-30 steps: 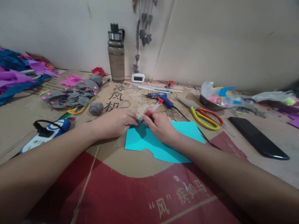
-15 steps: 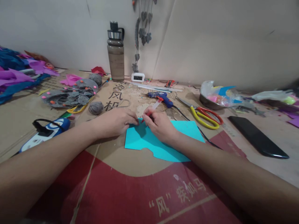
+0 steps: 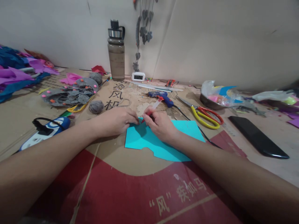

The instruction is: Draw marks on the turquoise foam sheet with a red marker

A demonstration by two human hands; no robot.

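Almost nothing has moved since the earlier frame; my view has shifted slightly, hands staying put. At the centre, my right hand has its fingers closed around a red-tipped pen, its point at the upper-left edge of a turquoise sheet. My left hand rests there, fingers curled; I can't tell whether they pinch it. Light pressure could let the sheet skid; a pen slip could mark those nearby fingertips.
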